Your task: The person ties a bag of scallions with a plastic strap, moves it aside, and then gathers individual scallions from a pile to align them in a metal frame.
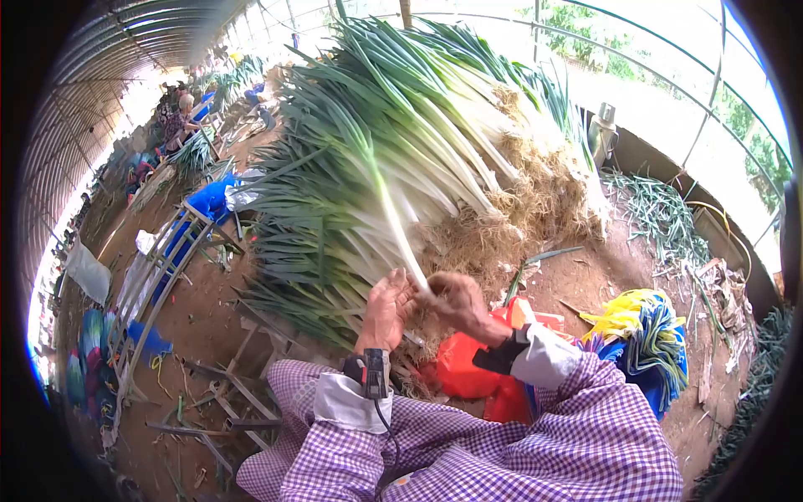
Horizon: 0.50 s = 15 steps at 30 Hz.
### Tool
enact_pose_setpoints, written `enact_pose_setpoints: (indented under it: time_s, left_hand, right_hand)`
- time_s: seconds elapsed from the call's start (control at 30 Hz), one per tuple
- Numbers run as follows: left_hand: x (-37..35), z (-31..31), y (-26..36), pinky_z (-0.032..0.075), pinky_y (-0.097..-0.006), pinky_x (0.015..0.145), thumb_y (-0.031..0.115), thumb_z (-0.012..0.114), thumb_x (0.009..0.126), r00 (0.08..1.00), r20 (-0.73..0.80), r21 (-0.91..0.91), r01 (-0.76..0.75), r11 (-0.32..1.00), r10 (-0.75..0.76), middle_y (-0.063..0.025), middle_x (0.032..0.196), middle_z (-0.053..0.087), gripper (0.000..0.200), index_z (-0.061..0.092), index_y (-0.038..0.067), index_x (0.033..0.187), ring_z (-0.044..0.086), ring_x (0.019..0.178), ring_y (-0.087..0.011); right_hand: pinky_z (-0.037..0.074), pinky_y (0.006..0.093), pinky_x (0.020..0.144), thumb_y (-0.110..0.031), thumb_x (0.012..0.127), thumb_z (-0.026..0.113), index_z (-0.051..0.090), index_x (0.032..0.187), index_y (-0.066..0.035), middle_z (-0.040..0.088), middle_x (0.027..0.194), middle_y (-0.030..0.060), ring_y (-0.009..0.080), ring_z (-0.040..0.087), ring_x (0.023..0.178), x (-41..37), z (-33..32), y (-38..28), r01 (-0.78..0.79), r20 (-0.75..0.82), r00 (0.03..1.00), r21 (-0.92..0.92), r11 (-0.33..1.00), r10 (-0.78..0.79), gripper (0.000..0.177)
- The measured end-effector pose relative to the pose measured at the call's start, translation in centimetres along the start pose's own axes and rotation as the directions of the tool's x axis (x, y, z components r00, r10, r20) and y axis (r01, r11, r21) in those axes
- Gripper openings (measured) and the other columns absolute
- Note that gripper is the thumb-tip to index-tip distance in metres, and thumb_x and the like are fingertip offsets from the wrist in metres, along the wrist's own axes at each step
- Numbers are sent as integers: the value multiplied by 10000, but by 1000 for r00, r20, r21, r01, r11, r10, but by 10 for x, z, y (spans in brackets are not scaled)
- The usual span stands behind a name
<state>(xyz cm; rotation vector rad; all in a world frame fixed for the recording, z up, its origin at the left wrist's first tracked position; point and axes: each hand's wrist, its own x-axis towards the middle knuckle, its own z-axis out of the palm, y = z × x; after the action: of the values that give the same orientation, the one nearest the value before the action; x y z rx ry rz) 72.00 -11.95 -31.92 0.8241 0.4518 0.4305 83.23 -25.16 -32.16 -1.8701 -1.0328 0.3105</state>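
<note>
A long green onion [400, 236] with a white stalk and dark green leaves stands out from the heap, its lower end between my hands. My left hand [388, 310] is closed at the low part of the stalk, palm side partly showing. My right hand [459, 301], a little blurred, has its fingers curled round the root end. Just beyond lies a big pile of green onions [368, 167], leaves to the left and shaggy, soil-covered roots [535, 197] to the right. Below my right wrist is a red plastic item [464, 368].
A bundle of yellow and blue strips or bags [640, 343] sits on the soil at right. Metal frames [159, 276] stand at left, one with blue material. Leaf scraps [657, 213] lie along the right wall. Another person [186, 117] sits far back left.
</note>
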Motion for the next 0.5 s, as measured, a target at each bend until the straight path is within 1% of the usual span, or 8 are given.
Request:
enact_pose_setpoints:
  time_s: [0.03,0.07,0.13,0.23,0.3,0.37,0.4,0.5]
  left_hand:
    - [3,6,3,584,-327,757,284,641,1001,1000,26,-52,17,998,-15,-90,1088,665,373,564,-4,1226,661,962,-192]
    - [3,11,7,565,-315,691,275,630,1007,998,-35,-62,55,997,-57,-73,999,655,367,557,-5,1232,645,865,-188]
    - [8,-1,5,521,-286,636,264,620,1012,998,22,-80,56,995,-55,-56,915,627,358,549,-5,1237,600,766,-170]
    - [2,-6,3,371,-236,490,221,565,1035,999,-27,-96,31,995,-34,4,730,493,298,542,-2,1231,418,546,-101]
    - [-10,-17,1,322,-229,450,209,526,1047,1000,-5,-123,-3,992,3,22,700,445,281,550,-12,1219,362,507,-80]
    - [-30,-10,1,298,-242,417,198,503,1056,1000,-23,-159,-6,987,3,31,669,401,261,539,-6,1216,320,465,-64]
    - [-43,-5,2,299,-242,416,199,496,1059,999,-32,-176,-1,984,-5,31,666,398,261,539,-8,1212,323,465,-66]
    - [-68,-13,-8,302,-241,408,219,487,1065,1000,-19,-259,5,966,-11,33,655,384,266,545,-2,1203,326,460,-68]
  right_hand:
    - [516,352,644,-339,872,777,737,967,-41,704,789,90,170,645,702,-10,-1,-22,-122,63,991,62,991,118,316]
    - [518,347,643,-337,872,777,734,965,-42,700,782,82,163,648,709,-20,8,-16,-77,97,993,98,992,68,312]
    - [533,340,637,-317,865,781,724,961,-48,669,745,61,163,657,717,-32,14,-11,-64,236,971,117,991,35,292]
    - [549,345,630,-289,852,787,712,1002,-30,669,732,74,186,661,726,8,-10,9,259,139,957,-12,966,-255,308]
    - [553,344,645,-222,871,750,678,1067,-40,700,912,143,222,688,801,72,-31,66,294,-200,912,-287,912,-357,277]
    - [557,372,693,-204,884,718,653,1105,-50,699,1055,195,266,699,893,120,-60,72,144,-382,869,-410,901,-313,277]
    - [559,401,735,-220,887,704,646,1110,-54,683,1108,213,292,697,947,135,-74,63,18,-415,889,-395,919,-196,284]
    - [540,460,812,-296,868,708,649,1113,-48,675,1097,229,347,670,1016,178,-88,102,-187,-263,965,-608,772,27,353]
